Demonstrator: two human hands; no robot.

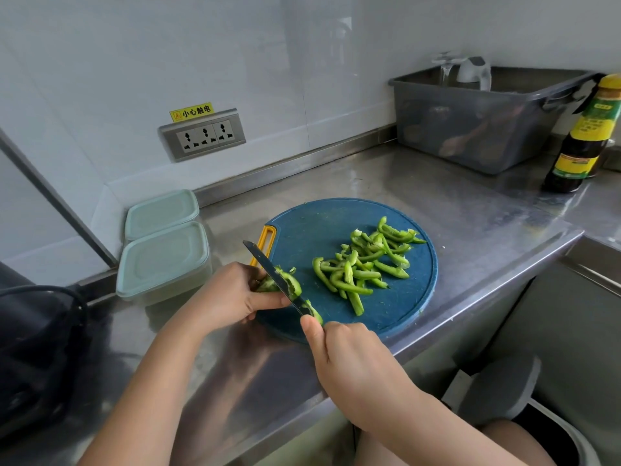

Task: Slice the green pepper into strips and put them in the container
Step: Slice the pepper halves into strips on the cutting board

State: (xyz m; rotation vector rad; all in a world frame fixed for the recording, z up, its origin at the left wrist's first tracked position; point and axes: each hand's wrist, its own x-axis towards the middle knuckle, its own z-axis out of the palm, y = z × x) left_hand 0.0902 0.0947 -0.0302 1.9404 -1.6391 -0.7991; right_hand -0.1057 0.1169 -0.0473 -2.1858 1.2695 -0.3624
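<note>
Green pepper: the uncut remnant lay at the near left edge of the cutting board, within reach of both hands.
Right hand: fingers were clamped on the knife handle, one reaching toward the blade, probably to steady the cut.
Left hand: fingers were curled round the remnant, pinning it to the board beside the blade.
Knife: the blade lay across the remnant, tip pointing away, placed to take off a further strip.
Strips: heaped toward the right of the board, clear of the cutting zone.
Containers: two boxes stood on the bench left of the board; both were lidded, so transfer was judged not yet begun.
Background: a grey tub and a sauce bottle stood well apart at the rear right.
</note>
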